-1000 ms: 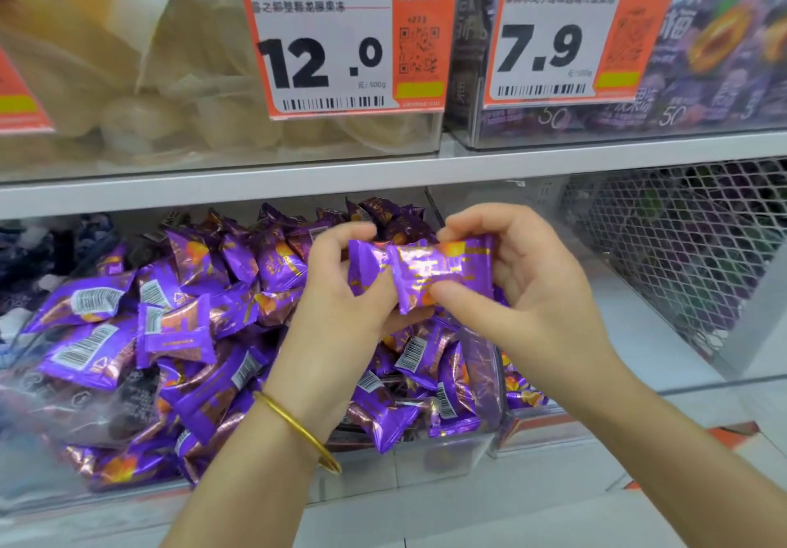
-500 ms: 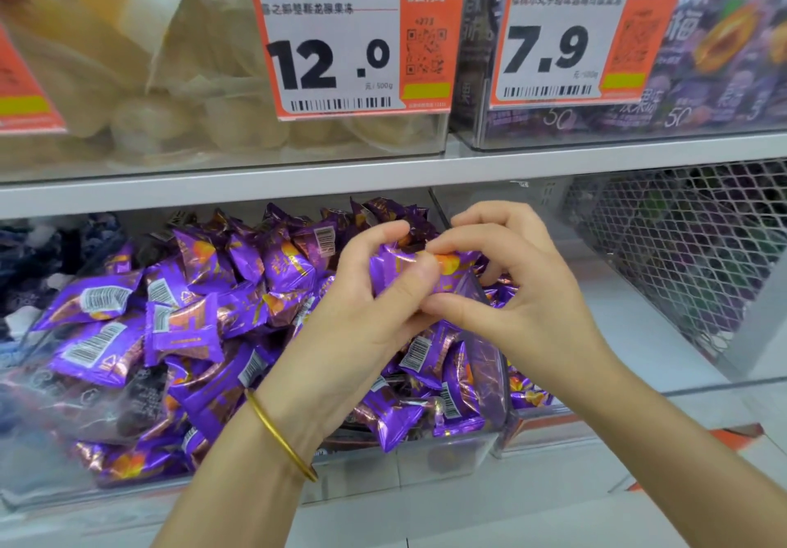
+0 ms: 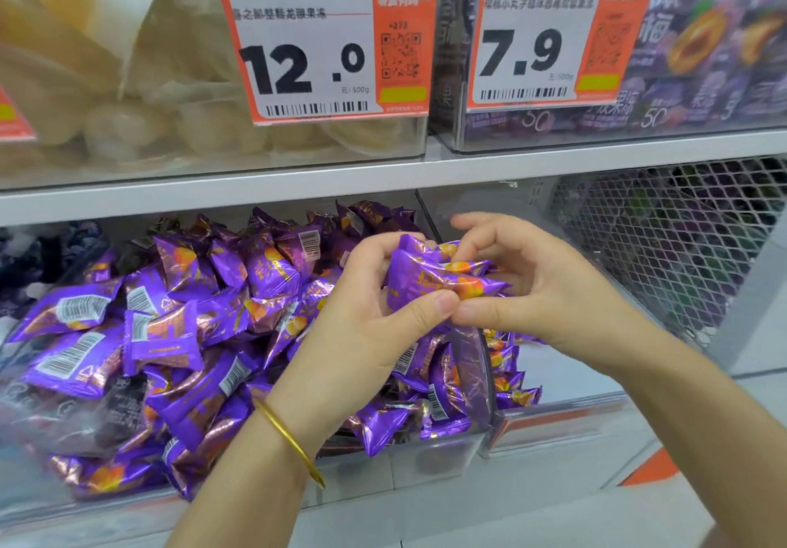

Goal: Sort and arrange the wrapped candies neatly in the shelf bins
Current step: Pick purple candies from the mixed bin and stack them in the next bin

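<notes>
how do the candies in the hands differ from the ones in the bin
The held candies are pinched between the left hand and right hand; the bin candies lie heaped in the bin. Held candies show orange-printed fronts; many bin candies show white barcodes. Both have purple wrappers.

The left hand (image 3: 362, 322) hides part of the held candy (image 3: 430, 275); the edge crops an orange tag (image 3: 12, 121).

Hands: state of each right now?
Left hand: closed, pinching the purple candies.
Right hand: closed, pinching the same candies.
</notes>
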A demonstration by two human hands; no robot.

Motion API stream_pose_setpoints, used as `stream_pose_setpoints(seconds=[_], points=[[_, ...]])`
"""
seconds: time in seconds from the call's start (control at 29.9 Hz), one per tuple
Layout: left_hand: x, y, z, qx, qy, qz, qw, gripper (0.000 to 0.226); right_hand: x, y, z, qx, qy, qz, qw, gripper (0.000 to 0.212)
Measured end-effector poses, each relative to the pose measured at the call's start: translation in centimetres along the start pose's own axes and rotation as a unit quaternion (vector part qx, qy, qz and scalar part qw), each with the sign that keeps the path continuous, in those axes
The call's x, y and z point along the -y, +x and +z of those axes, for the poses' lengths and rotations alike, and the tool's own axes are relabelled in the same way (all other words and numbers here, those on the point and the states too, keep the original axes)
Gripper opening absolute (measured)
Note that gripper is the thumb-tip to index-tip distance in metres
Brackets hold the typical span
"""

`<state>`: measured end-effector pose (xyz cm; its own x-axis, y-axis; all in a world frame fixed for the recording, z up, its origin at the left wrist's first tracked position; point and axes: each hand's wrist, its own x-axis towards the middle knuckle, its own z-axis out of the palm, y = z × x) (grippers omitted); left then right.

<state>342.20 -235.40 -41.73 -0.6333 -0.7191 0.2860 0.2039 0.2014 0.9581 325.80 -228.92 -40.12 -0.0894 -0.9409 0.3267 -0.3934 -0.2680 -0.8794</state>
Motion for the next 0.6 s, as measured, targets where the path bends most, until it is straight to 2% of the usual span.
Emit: stream_pose_setpoints(seconds=[0.07, 0.17, 0.23, 0.33, 0.47, 0.53, 0.6], points=[[0.2, 0.1, 0.3, 0.012, 0.043, 0.017, 0.999, 0.050, 0.2, -0.2, -0.6, 0.038, 0.095, 0.027, 0.994, 0.036], [0.4, 0.2, 1.3, 0.014, 0.139, 0.031, 0.990, 0.049, 0.3, -0.5, -1.3, 0.051, 0.152, 0.034, 0.987, 0.042], [0.7, 0.5, 1.9, 0.001, 0.218, 0.047, 0.975, 0.053, 0.2, -0.6, -1.7, 0.040, 0.180, 0.040, 0.982, 0.037], [1.2, 1.0, 2.7, 0.005, 0.310, 0.054, 0.949, 0.056, -0.3, -0.7, -2.7, 0.015, 0.168, 0.056, 0.984, 0.031], [1.9, 1.8, 3.5, -0.008, 0.350, 0.066, 0.934, 0.075, -1.4, -1.0, -4.7, -0.024, 0.144, 0.067, 0.987, 0.028], [2.2, 2.1, 3.6, -0.028, 0.347, 0.060, 0.935, 0.076, -2.3, -1.1, -6.7, -0.052, 0.111, 0.088, 0.989, 0.028], [2.5, 2.3, 3.5, -0.041, 0.337, 0.044, 0.939, 0.067, -4.1, -1.3, -9.3, -0.070, 0.050, 0.135, 0.987, 0.029]])
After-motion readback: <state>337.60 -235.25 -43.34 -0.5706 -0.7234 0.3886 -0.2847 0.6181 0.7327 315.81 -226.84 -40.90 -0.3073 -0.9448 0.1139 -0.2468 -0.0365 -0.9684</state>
